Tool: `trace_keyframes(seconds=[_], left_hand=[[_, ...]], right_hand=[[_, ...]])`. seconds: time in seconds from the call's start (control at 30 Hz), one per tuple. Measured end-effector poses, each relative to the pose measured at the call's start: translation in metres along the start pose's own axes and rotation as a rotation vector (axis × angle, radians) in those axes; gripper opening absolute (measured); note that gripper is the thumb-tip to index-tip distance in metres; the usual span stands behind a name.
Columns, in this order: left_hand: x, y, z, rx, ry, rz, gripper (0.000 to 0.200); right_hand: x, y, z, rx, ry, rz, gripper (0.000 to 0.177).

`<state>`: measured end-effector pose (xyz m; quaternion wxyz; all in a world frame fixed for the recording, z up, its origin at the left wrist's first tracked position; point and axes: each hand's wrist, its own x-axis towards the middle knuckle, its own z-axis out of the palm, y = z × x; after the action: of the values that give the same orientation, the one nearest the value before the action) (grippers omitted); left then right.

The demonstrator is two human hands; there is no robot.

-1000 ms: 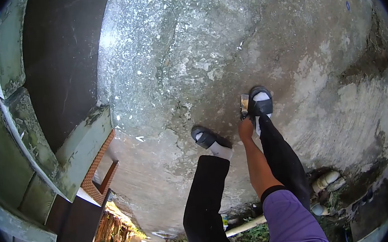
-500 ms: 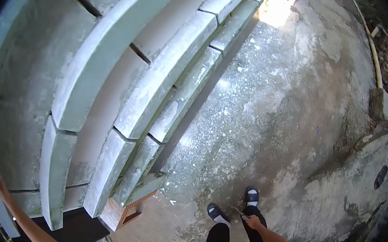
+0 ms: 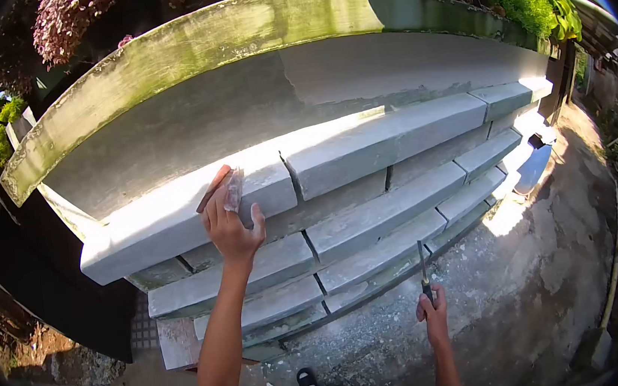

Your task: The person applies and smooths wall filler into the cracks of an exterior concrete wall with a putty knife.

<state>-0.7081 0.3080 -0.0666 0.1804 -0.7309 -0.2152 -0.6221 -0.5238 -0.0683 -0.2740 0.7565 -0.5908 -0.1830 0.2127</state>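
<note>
My left hand (image 3: pixel 232 231) is over the top ledge of the stepped concrete wall (image 3: pixel 343 155), thumb spread away from the fingers. Its fingertips meet a brown stick-like piece with a reddish end (image 3: pixel 214 189) and a clear, crumpled-looking piece (image 3: pixel 233 191); both seem to rest on the ledge, though their undersides are hidden. Lower and to the right, my right hand (image 3: pixel 433 314) is closed around the dark handle of a screwdriver-like tool (image 3: pixel 422 260). Its long thin shaft points up and away, in front of the lower blocks.
A mossy curved slab (image 3: pixel 232 39) runs above the wall, with plants (image 3: pixel 526 4) behind it. Rough concrete floor (image 3: pixel 500 293) lies below and to the right. A blue container (image 3: pixel 532 169) stands at the far right end. A dark panel (image 3: pixel 48 288) is at the left.
My view has swung up from the floor to the wall. My left hand has come from the far left edge onto the top ledge. The tool in my right hand is now raised.
</note>
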Motion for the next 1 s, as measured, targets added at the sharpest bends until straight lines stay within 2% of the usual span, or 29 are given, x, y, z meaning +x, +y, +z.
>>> trace_keyframes(seconds=[0.07,0.13,0.17,0.27,0.33,0.4,0.43,0.5,0.57,0.63,0.73,0.87,1.0], left_hand=[[-0.005,-0.009,0.005,0.003,-0.003,0.032,0.058],[-0.005,-0.012,0.007,0.029,-0.04,0.044,0.061],[-0.01,-0.014,0.008,0.017,-0.053,0.043,0.062],[-0.006,-0.014,0.005,0.085,-0.093,0.058,0.063],[-0.006,-0.012,0.003,0.095,-0.127,0.055,0.063],[-0.009,-0.014,0.004,0.128,-0.127,0.081,0.064],[-0.008,-0.015,0.006,0.1,-0.121,0.086,0.063],[-0.007,-0.015,0.004,0.045,-0.116,0.092,0.061],[-0.006,-0.015,0.001,-0.012,-0.165,0.08,0.065],[-0.004,-0.015,-0.005,-0.048,-0.222,0.068,0.068],[-0.005,-0.015,-0.008,-0.091,-0.222,0.057,0.07],[-0.003,-0.016,-0.01,-0.138,-0.261,0.066,0.068],[-0.001,-0.02,-0.012,-0.154,-0.261,0.101,0.067]], right_hand=[[0.019,-0.072,0.063,0.067,-0.073,-0.066,0.027],[0.023,-0.137,0.131,0.009,-0.13,-0.115,0.029],[0.024,-0.156,0.166,0.011,-0.122,-0.168,0.036],[0.034,-0.186,0.26,-0.054,-0.011,-0.342,0.059],[0.044,-0.201,0.308,-0.207,0.011,-0.433,0.065],[0.053,-0.211,0.341,-0.18,-0.05,-0.379,0.065],[0.056,-0.213,0.354,-0.163,-0.078,-0.351,0.064],[0.076,-0.197,0.369,-0.34,0.089,-0.656,0.064],[0.08,-0.204,0.381,-0.346,0.132,-0.659,0.064],[0.08,-0.221,0.387,-0.161,0.046,-0.384,0.065],[0.102,-0.205,0.405,-0.187,0.141,-0.513,0.064],[0.106,-0.203,0.42,-0.157,0.155,-0.513,0.066],[0.121,-0.209,0.417,0.021,0.083,-0.402,0.065]])
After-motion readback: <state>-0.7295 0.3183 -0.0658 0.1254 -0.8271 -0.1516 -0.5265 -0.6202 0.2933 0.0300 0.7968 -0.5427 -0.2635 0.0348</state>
